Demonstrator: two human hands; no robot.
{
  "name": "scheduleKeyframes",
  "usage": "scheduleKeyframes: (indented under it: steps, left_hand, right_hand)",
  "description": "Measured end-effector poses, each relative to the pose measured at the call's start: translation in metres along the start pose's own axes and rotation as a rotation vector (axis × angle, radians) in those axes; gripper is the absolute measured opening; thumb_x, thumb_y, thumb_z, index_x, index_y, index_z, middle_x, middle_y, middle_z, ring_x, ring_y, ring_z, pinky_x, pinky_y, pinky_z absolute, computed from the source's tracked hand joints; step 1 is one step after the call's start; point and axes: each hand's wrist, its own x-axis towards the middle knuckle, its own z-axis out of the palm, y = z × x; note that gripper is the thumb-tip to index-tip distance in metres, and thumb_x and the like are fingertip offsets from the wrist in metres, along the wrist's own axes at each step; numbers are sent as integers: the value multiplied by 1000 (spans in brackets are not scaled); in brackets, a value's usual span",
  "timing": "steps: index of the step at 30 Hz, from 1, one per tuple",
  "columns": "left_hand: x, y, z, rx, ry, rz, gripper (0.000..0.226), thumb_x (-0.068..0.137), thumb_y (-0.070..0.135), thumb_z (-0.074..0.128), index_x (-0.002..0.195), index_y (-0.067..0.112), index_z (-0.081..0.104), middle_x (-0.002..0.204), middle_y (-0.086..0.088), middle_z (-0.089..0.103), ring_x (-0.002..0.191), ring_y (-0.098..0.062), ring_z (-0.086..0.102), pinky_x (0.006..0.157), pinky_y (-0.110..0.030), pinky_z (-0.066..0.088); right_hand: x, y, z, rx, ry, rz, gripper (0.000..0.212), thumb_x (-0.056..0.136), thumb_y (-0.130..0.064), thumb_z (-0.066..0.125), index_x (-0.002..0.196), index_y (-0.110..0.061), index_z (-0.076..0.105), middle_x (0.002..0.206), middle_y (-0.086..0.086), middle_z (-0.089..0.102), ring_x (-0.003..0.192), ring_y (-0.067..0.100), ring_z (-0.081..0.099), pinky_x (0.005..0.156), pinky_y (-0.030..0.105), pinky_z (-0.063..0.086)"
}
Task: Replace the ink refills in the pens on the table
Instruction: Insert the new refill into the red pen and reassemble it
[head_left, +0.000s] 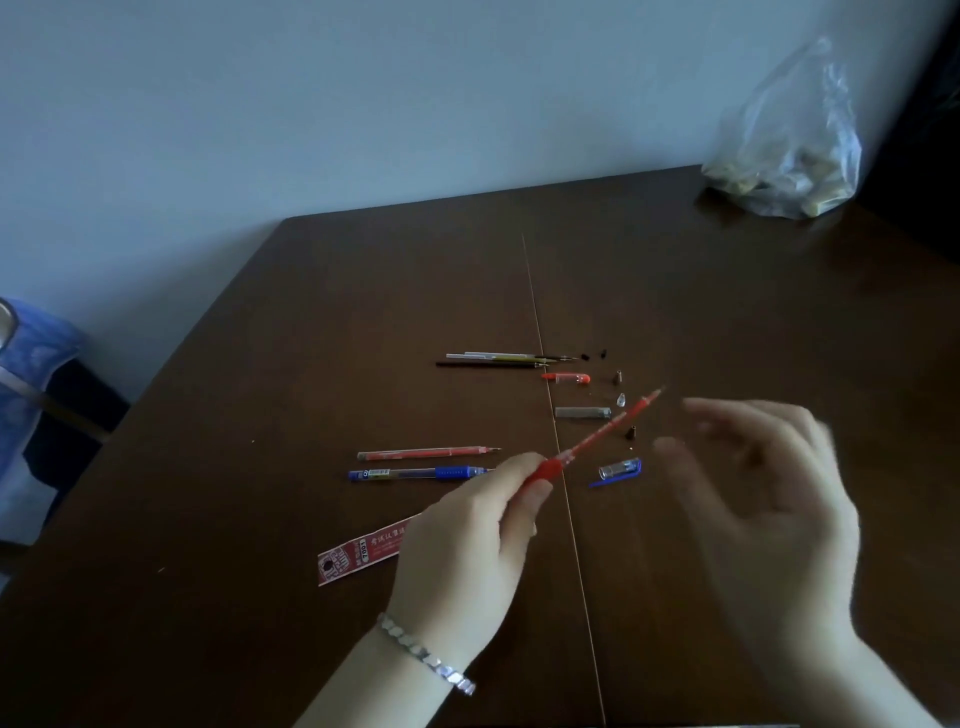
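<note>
My left hand grips a red pen by its rubber grip, the barrel slanting up and to the right above the table. To its right my right hand hovers, blurred, fingers spread and holding nothing. A blue pen and a red refill tube lie side by side on the left. Farther back lie several thin refills. A red cap, a grey cap, a blue cap and small metal tips are scattered near the pen.
A red refill package lies flat, partly under my left hand. A clear plastic bag with pale contents sits at the table's far right corner. A seam runs down the dark wooden table. A blue object stands off the left edge.
</note>
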Motion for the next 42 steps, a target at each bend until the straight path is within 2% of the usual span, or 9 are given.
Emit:
scheduleKeyframes:
  steps: [3,5,9,14,18,25,35,39,42]
  left_hand:
    - [-1,5,4,-111,-42,-41,56,77,55,25,120,30,52,67,23,54,66,-1,60,59,-6,46]
    - [-2,4,8,-111,-50,-7,47,86,56,29,118,31,53,65,24,53,66,-1,61,61,-8,48]
    - [-5,4,8,-135,-68,-11,41,86,54,36,118,34,52,62,25,52,77,-2,61,62,-13,50]
    - [-7,5,9,-189,-18,-26,46,82,60,31,118,38,49,74,25,60,75,2,63,65,-11,52]
    - [-7,6,12,-223,-31,-22,46,80,58,27,116,39,50,83,13,70,78,-1,64,65,-20,54]
    - [-5,5,17,-249,-20,-58,51,79,60,27,118,37,51,87,12,71,81,-1,64,67,-19,54]
    - [1,2,15,-278,-13,-127,45,80,50,34,117,34,54,76,21,63,82,4,61,66,-10,51]
    - [9,-7,9,-293,8,-186,46,80,50,33,113,30,56,63,12,60,73,3,58,56,-8,44]
    - [14,-12,5,-290,29,-207,44,81,49,35,113,28,56,63,11,60,66,4,57,49,-9,43]
  right_hand:
    - [-1,-1,9,581,-164,698,35,61,-39,65,91,-21,68,63,-3,62,55,5,50,48,12,41]
    - [0,-1,15,706,-232,845,34,63,-34,63,89,-13,69,58,0,57,48,4,45,42,13,37]
    - [-3,-7,25,754,-176,871,26,65,-31,62,71,-7,67,54,0,56,47,6,46,43,14,34]
    - [-12,-6,32,752,-388,908,30,60,-25,68,88,-14,72,73,2,73,64,12,63,65,24,50]
    - [-8,-4,31,830,-323,940,23,59,-29,68,73,-10,72,58,1,60,53,11,44,51,19,41]
    - [-7,6,29,971,-389,969,36,55,-31,77,87,-16,74,79,6,70,65,9,59,62,20,49]
    - [6,10,30,712,-585,854,33,66,-25,69,97,-14,72,81,9,67,80,22,55,81,39,43]
    - [48,39,30,170,-369,574,18,81,-12,64,98,-14,69,71,-3,66,58,0,59,53,8,44]
    - [82,78,37,-153,-332,466,24,84,-19,59,107,-16,66,91,2,65,84,12,59,69,21,43]
